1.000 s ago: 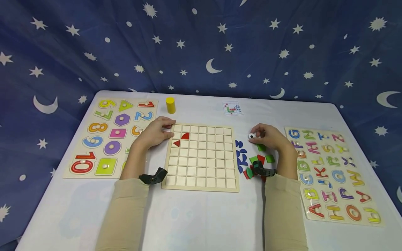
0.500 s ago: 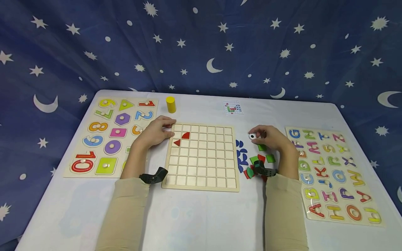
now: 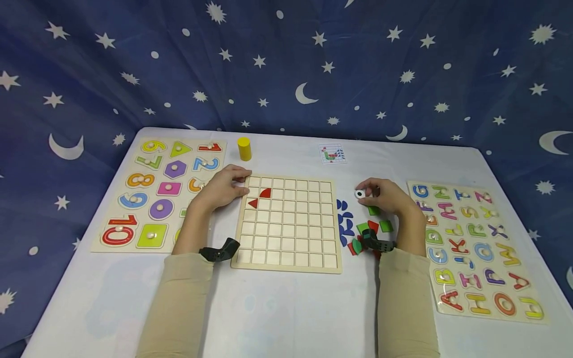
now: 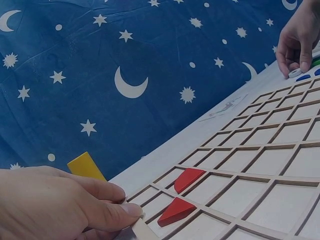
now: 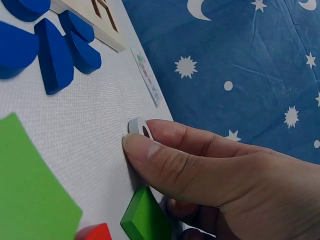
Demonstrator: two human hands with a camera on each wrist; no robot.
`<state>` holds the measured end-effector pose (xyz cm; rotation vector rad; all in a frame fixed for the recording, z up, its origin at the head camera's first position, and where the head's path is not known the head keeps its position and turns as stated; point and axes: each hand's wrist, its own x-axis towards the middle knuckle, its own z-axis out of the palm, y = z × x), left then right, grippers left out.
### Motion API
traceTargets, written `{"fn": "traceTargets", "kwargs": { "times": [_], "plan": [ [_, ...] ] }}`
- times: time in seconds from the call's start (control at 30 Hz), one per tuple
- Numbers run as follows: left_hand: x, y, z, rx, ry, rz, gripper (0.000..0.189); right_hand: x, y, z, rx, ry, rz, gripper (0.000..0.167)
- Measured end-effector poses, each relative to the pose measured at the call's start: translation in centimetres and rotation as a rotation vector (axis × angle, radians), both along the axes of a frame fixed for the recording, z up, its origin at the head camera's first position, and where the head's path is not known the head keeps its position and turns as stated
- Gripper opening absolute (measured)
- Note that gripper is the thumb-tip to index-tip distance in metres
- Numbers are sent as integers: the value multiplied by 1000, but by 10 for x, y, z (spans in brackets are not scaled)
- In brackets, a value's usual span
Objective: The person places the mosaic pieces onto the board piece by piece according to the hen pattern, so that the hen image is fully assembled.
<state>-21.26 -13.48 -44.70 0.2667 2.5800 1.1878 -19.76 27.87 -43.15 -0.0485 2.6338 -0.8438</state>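
Note:
A light wooden grid board [image 3: 288,230] lies mid-table. My left hand [image 3: 222,188] grips its far left corner, thumb and fingers at the rim in the left wrist view. Two red pieces sit in cells near that hand: a quarter-round piece [image 3: 266,193] and, below and left of it, a small triangle [image 3: 253,203]. Right of the board, my right hand [image 3: 386,195] pinches a white disc with a black dot [image 3: 359,194], like an eye, between thumb and finger. The disc is close over the cloth in the right wrist view, with a green piece [image 5: 145,215] under the hand.
Several blue petal-shaped pieces [image 3: 344,222] lie along the board's right edge, with green and red pieces [image 3: 355,246] nearby. A small pattern card [image 3: 333,154] and a yellow cylinder [image 3: 244,149] stand behind. A number puzzle [image 3: 128,199] is left, a letter puzzle [image 3: 476,248] right.
The view has shifted very slightly. Both hands keep their places and their hold, and the red pieces in the board stay as they were.

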Motion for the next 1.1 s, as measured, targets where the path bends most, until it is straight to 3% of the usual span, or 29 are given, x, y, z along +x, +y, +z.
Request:
{"fn": "traceTargets", "kwargs": {
  "times": [0.57, 0.97, 1.1],
  "plan": [
    [1, 1, 2, -1, -14, 4, 50, -2, -4, 4, 19, 21, 21, 35],
    [1, 1, 2, 8, -10, 13, 50, -7, -37, 15, 8, 113, 52, 33],
    [0, 0, 1, 12, -13, 24, 50, -7, -50, 23, -4, 165, 97, 33]
  ]
}}
